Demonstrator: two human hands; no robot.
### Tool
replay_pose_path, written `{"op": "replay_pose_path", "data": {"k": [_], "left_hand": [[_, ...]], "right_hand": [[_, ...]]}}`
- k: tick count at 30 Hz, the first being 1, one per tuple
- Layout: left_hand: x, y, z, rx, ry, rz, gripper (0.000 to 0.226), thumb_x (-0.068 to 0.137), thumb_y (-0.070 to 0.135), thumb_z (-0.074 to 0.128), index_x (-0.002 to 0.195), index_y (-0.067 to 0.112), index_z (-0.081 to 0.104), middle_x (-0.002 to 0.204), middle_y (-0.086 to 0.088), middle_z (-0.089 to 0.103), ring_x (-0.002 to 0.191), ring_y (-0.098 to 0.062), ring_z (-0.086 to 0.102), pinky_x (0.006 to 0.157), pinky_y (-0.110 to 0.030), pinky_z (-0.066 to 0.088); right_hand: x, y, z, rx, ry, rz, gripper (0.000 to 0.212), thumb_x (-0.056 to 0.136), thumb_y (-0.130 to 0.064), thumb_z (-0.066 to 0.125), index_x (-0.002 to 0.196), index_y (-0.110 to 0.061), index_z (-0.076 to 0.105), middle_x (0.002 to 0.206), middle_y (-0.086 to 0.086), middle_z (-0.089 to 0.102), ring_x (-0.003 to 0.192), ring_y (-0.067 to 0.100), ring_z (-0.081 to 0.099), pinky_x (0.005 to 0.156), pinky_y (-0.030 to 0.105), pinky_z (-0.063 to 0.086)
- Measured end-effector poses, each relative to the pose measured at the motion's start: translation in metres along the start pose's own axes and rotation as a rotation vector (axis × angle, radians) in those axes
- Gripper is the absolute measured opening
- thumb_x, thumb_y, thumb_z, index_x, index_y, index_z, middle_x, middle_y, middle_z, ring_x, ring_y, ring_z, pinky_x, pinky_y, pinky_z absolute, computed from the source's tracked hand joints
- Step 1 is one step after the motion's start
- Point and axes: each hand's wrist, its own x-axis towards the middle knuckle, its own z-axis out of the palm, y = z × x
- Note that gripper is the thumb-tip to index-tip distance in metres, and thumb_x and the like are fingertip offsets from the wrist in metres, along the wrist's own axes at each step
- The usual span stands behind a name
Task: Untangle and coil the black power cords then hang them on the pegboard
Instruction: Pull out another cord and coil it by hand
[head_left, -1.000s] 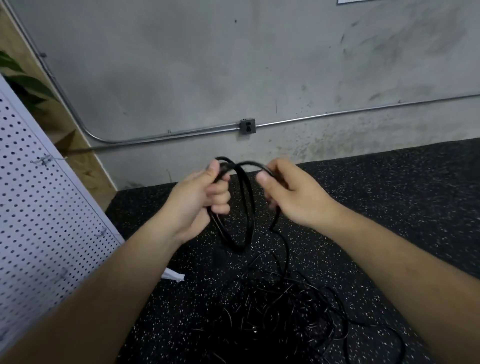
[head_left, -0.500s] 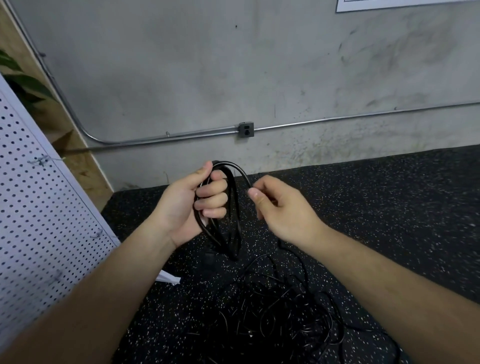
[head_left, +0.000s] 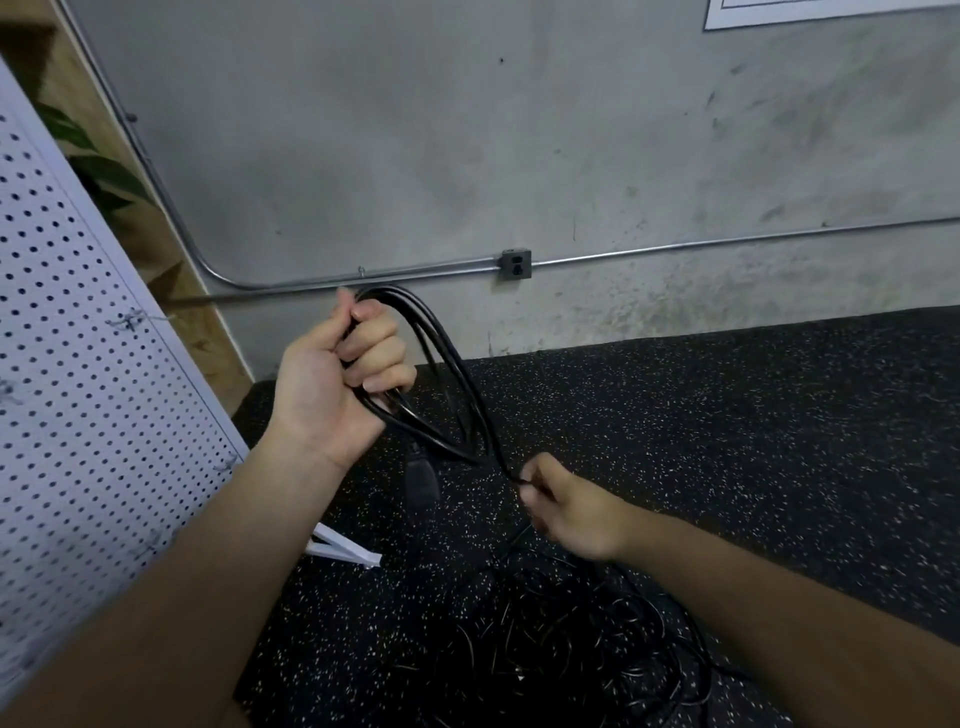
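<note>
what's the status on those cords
Left hand grips coiled cord. Right hand pinches its free run. Tangle on floor, none on pegboard yet.

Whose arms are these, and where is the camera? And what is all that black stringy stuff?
There is no machine here, just a person. The picture comes from a camera worn on their head, so you see their own two arms reaching out. The left hand grips a few loops of black power cord, and a plug dangles below it. The right hand pinches the same cord lower down, where it seems to run into a big tangle of cords on the speckled black floor. The white board full of holes on the left is a pegboard, where coiled cords get hung.
</note>
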Motion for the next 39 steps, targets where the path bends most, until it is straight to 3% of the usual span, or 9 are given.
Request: {"op": "replay_pose_path", "data": {"k": [7, 10, 14, 18, 23, 27, 31, 36, 39], "left_hand": [[0.002, -0.002, -0.001, 0.387, 0.293, 0.187, 0.034, 0.109, 0.041, 0.032, 0.087, 0.021, 0.048, 0.080, 0.005, 0.063, 0.054, -0.005, 0.046, 0.047, -0.016, 0.030], [0.000, -0.002, 0.001, 0.477, 0.286, 0.212, 0.036, 0.110, 0.041, 0.026, 0.087, 0.021, 0.046, 0.122, -0.006, 0.073, 0.085, -0.014, 0.072, 0.049, -0.016, 0.038], [0.000, -0.005, 0.003, 0.560, 0.246, 0.203, 0.035, 0.111, 0.039, 0.025, 0.087, 0.020, 0.044, 0.135, -0.008, 0.066, 0.121, -0.026, 0.066, 0.057, -0.019, 0.047], [0.000, -0.007, 0.001, 0.636, 0.281, 0.202, 0.036, 0.111, 0.035, 0.030, 0.085, 0.017, 0.047, 0.137, -0.010, 0.065, 0.123, -0.026, 0.065, 0.071, -0.030, 0.060], [-0.002, -0.009, 0.006, 0.653, 0.219, 0.192, 0.041, 0.109, 0.037, 0.031, 0.080, 0.014, 0.046, 0.142, -0.006, 0.062, 0.129, -0.024, 0.061, 0.074, -0.041, 0.062], [-0.003, -0.022, 0.016, 0.696, 0.186, 0.175, 0.038, 0.108, 0.036, 0.036, 0.081, 0.013, 0.050, 0.144, -0.001, 0.060, 0.135, -0.022, 0.055, 0.076, -0.052, 0.062], [-0.004, -0.034, 0.014, 0.783, 0.133, 0.127, 0.024, 0.098, 0.037, 0.043, 0.098, 0.018, 0.058, 0.150, 0.007, 0.054, 0.140, -0.017, 0.049, 0.089, -0.060, 0.057], [-0.001, -0.034, -0.002, 1.055, 0.080, 0.013, 0.071, 0.097, 0.043, 0.041, 0.140, -0.012, 0.033, 0.151, 0.014, 0.050, 0.141, -0.012, 0.047, 0.104, -0.062, 0.048], [-0.003, -0.039, -0.001, 1.064, 0.050, -0.078, 0.055, 0.097, 0.042, 0.040, 0.144, 0.014, 0.050, 0.147, 0.014, 0.056, 0.134, -0.015, 0.055, 0.103, -0.060, 0.049]], "right_hand": [[-0.010, -0.037, 0.002, -0.201, 0.043, -0.076, 0.019, 0.108, -0.039, 0.035, 0.110, -0.022, 0.043, 0.078, -0.007, 0.053, 0.064, 0.008, 0.049, 0.058, 0.027, 0.035], [-0.017, -0.053, 0.003, -0.387, 0.101, -0.200, 0.013, 0.108, -0.029, 0.035, 0.103, -0.019, 0.040, 0.083, -0.004, 0.052, 0.066, 0.012, 0.052, 0.056, 0.025, 0.035], [-0.026, -0.065, 0.001, -0.523, 0.095, -0.235, 0.015, 0.107, -0.034, 0.039, 0.108, -0.020, 0.043, 0.095, -0.003, 0.056, 0.072, 0.014, 0.054, 0.065, 0.030, 0.042], [-0.032, -0.070, 0.000, -0.636, 0.117, -0.293, 0.018, 0.109, -0.038, 0.034, 0.108, -0.022, 0.044, 0.093, -0.005, 0.055, 0.074, 0.019, 0.057, 0.065, 0.035, 0.045], [-0.024, -0.064, -0.001, -0.754, 0.159, -0.083, 0.019, 0.108, -0.027, 0.032, 0.103, -0.015, 0.046, 0.078, -0.003, 0.051, 0.064, 0.021, 0.048, 0.062, 0.034, 0.041], [-0.019, -0.074, -0.003, -0.815, 0.072, 0.015, 0.025, 0.104, -0.019, 0.037, 0.092, -0.012, 0.057, 0.092, 0.006, 0.063, 0.086, 0.027, 0.063, 0.075, 0.039, 0.057], [-0.018, -0.087, 0.002, -0.870, -0.056, -0.114, 0.033, 0.107, -0.026, 0.035, 0.101, -0.010, 0.063, 0.087, 0.004, 0.062, 0.081, 0.023, 0.057, 0.077, 0.036, 0.054], [-0.025, -0.097, -0.008, -0.880, 0.067, -0.372, 0.029, 0.108, -0.043, 0.038, 0.115, -0.027, 0.061, 0.094, -0.001, 0.064, 0.080, 0.021, 0.058, 0.070, 0.033, 0.046], [-0.028, -0.099, -0.018, -0.873, 0.210, -0.408, 0.042, 0.104, -0.057, 0.037, 0.119, -0.029, 0.063, 0.111, -0.003, 0.065, 0.098, 0.024, 0.066, 0.074, 0.034, 0.047]]}}
